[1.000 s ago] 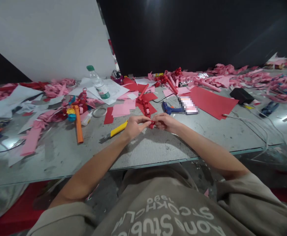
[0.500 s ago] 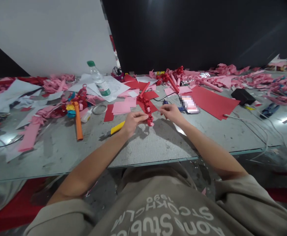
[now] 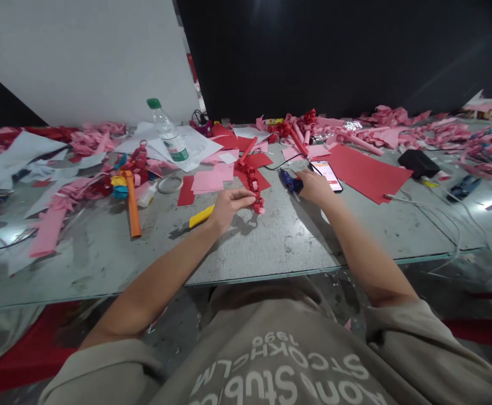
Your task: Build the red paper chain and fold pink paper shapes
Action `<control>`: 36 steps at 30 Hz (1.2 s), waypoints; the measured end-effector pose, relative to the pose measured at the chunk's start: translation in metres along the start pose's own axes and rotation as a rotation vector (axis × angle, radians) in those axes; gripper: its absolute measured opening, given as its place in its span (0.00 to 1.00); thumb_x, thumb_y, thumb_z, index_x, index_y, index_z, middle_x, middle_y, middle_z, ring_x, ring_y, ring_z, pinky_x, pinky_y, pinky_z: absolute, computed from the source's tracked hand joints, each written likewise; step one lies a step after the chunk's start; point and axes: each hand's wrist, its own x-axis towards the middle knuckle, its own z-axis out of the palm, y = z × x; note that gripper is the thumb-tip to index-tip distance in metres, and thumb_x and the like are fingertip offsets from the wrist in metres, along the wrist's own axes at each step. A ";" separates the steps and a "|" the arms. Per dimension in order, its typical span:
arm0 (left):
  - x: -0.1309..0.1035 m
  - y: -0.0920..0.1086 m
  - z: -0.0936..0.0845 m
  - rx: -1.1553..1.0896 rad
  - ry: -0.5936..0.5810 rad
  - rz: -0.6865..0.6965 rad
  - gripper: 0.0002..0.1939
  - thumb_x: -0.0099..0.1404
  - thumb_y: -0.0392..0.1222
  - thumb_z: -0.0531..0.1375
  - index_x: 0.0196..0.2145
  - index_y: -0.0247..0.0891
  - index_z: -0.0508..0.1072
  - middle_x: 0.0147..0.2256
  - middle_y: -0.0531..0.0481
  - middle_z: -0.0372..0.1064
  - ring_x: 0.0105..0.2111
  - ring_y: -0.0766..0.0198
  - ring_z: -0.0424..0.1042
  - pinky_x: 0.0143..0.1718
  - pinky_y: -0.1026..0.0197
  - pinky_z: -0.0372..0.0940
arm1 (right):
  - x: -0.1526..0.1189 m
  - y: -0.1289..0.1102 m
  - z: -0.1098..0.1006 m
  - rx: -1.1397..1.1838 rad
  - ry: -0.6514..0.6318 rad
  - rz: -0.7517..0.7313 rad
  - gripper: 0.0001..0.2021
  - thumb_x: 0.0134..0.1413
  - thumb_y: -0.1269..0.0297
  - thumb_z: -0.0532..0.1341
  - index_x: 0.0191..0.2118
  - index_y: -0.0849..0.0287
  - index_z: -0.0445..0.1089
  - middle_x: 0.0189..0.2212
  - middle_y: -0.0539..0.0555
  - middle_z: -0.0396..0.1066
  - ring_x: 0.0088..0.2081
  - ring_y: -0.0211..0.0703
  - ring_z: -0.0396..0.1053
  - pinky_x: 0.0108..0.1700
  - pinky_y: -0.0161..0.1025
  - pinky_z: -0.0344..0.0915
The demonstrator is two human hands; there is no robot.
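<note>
Near the middle of a grey table (image 3: 237, 264), a curled red paper piece (image 3: 257, 203) is pinched at its left side by the left hand (image 3: 226, 209), between thumb and fingertips. Just to the right, what appears to be a blue glue gun (image 3: 288, 181) is touched by the right hand (image 3: 315, 188); those fingers are partly hidden, so it cannot be told whether they are wrapped round it or only laid against it. A lit phone (image 3: 328, 171) is partly covered by the right hand, and a yellow toothed strip (image 3: 201, 216) is seen beside the left wrist. For good handling, as judged from this, the pinch should be made light, so that the small loops are not flattened, and the paper should be steadied against the tabletop. The gun is best gripped fully by its handle, well clear of its tip, without the phone being nudged.
</note>
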 end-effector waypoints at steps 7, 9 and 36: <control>0.001 -0.003 -0.001 0.015 0.019 0.014 0.15 0.51 0.46 0.78 0.35 0.36 0.86 0.35 0.44 0.84 0.35 0.56 0.82 0.46 0.51 0.77 | -0.003 -0.004 -0.004 0.067 0.080 -0.036 0.14 0.60 0.64 0.65 0.49 0.64 0.78 0.54 0.70 0.72 0.51 0.64 0.73 0.55 0.54 0.63; 0.001 -0.003 -0.002 0.021 0.028 0.023 0.15 0.52 0.47 0.78 0.35 0.36 0.86 0.35 0.44 0.84 0.36 0.56 0.82 0.46 0.51 0.77 | -0.003 -0.004 -0.009 0.151 0.132 -0.050 0.14 0.59 0.61 0.65 0.47 0.63 0.78 0.53 0.70 0.72 0.50 0.64 0.72 0.51 0.51 0.63; 0.004 0.009 -0.010 0.145 0.070 0.230 0.12 0.56 0.44 0.78 0.38 0.39 0.87 0.39 0.45 0.85 0.40 0.58 0.84 0.48 0.55 0.78 | -0.040 -0.036 -0.050 0.850 -0.180 -0.396 0.29 0.50 0.33 0.76 0.30 0.56 0.72 0.24 0.49 0.63 0.28 0.40 0.58 0.30 0.41 0.53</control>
